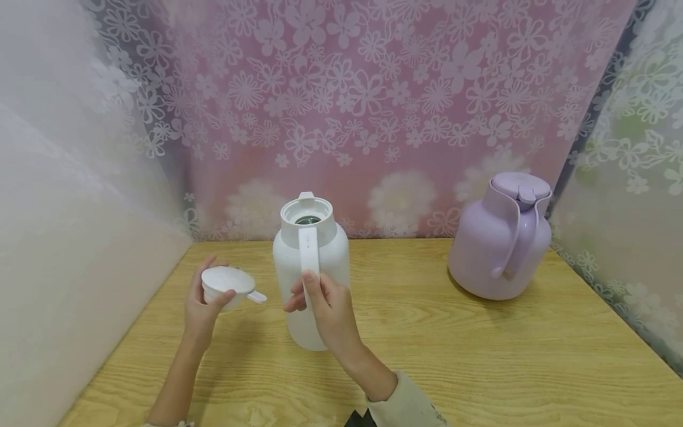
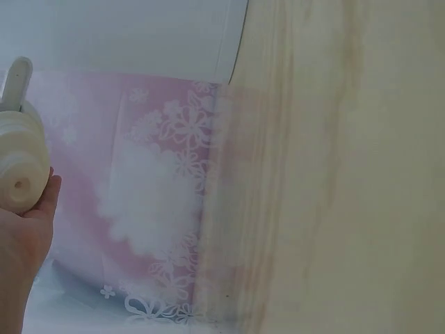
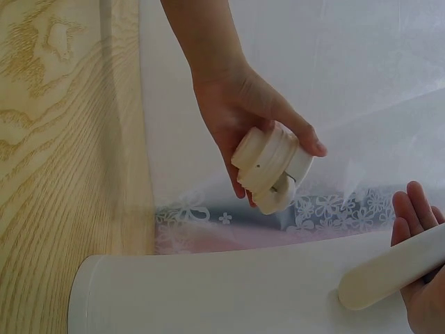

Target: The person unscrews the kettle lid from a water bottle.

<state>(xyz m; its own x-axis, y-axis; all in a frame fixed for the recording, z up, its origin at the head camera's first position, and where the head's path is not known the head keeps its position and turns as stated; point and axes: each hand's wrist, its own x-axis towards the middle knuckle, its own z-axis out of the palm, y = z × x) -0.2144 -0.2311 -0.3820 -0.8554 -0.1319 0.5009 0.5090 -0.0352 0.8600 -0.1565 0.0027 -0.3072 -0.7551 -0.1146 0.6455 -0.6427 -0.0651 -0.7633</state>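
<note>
A white vacuum jug stands upright on the table, its round mouth uncovered and a dark inner wall showing inside. My right hand holds its handle, thumb along the near side and fingers passing behind. In the right wrist view the handle crosses in front of the fingers. To the left of the jug, my left hand grips a white stopper lid between thumb and fingers, above the table. The right wrist view shows the lid's stepped, ribbed underside and its small tab.
A closed lilac jug stands at the back right of the wooden table. Behind the table hangs a pink flowered sheet. A pale sheet closes off the left side and a flowered one the right.
</note>
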